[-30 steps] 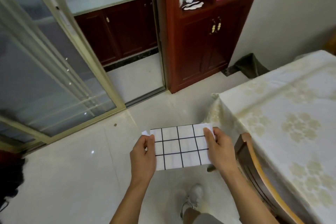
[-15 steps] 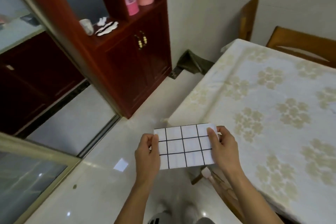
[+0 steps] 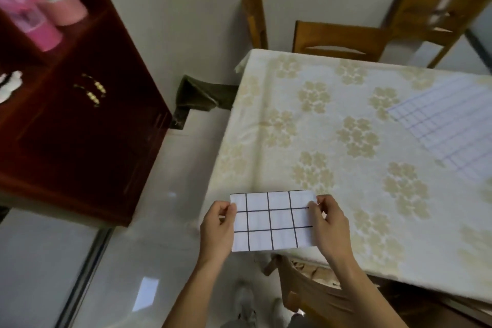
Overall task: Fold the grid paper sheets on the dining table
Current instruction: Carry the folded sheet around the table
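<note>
Head view. 1 folded grid paper sheet (image 3: 271, 221), white with black lines, is held in the air between 2 hands, in front of the near corner of the surface (image 3: 332, 125). The left hand (image 3: 217, 229) is clamped on the sheet's left edge, thumb on top. The right hand (image 3: 330, 226) is clamped on the right edge, thumb likewise on top. 1 larger grid paper sheet (image 3: 447, 125) is laid flat on the surface, well beyond the right hand and blurred. 1 chair back (image 3: 298, 287) is seen below the right hand. 1 dark cabinet (image 3: 80, 125) is placed beyond the left hand.
</note>
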Tool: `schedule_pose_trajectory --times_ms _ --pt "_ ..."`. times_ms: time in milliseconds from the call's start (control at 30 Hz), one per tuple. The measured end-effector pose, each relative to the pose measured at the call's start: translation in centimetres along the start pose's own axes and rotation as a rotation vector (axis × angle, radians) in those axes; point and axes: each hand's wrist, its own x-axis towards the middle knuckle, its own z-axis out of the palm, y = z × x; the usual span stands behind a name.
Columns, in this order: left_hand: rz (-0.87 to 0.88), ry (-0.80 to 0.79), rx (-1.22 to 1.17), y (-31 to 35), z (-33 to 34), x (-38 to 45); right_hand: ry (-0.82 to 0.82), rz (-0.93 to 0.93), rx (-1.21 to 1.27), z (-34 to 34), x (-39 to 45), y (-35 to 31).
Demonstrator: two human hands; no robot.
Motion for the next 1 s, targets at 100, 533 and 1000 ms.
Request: schedule_pose_trajectory --times_ms 100,533,1000 --pt "-0.062 -0.056 0.023 -0.4 0.9 2.3 0.020 0.048 -0.034 0.7 1.2 1.3" --pt "-0.133 -0.116 0.339 -1.9 6.3 10.2 -0.068 0.272 -0.205 2.7 8.4 6.9" --pt "0.033 -0.008 0.691 -4.5 8.7 11.8 -0.057 0.380 -0.417 4.2 10.6 8.1"
